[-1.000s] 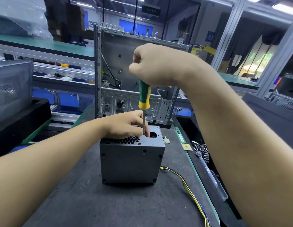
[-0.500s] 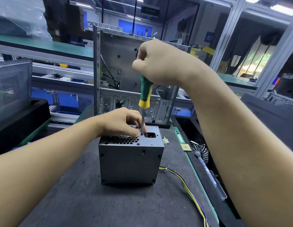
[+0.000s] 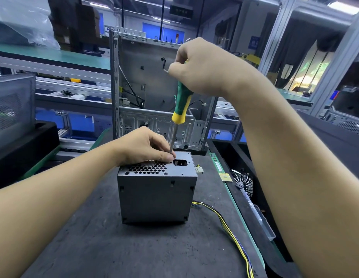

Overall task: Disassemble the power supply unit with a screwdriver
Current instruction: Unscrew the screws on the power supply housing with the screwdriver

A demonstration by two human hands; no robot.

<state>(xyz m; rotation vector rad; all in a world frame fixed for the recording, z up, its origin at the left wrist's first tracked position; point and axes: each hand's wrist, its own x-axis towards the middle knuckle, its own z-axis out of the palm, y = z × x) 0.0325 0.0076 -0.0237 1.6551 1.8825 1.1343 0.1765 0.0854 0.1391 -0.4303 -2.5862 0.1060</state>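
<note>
Power supply unit [image 3: 154, 197], a dark grey metal box, stands on end on the black mat [image 3: 84, 237] of our workbench, its honeycomb vent [image 3: 148, 168] and rectangular socket opening [image 3: 180, 162] facing up. We hold a green-and-yellow screwdriver [image 3: 180, 109] nearly upright over it, leaning slightly to the right at the top. Our right hand [image 3: 200, 65] is wrapped in a full fist round the upper handle. The steel shaft runs down to the top face, just left of the socket opening. Our left hand [image 3: 144, 147] rests on the vent side of that face, fingers curled, with thumb and fingertips pinched round the lower end of the shaft. The tip is hidden behind them, and we cannot tell whether it sits in a screw. Yellow and black cables [image 3: 224, 217] trail from the unit's right side toward the near edge of the mat. Behind the unit stands an open, bare-metal computer case [image 3: 134, 77]. To the right, past the green bench edge, a finned cooler [image 3: 244, 181] lies in a dark tray.
</note>
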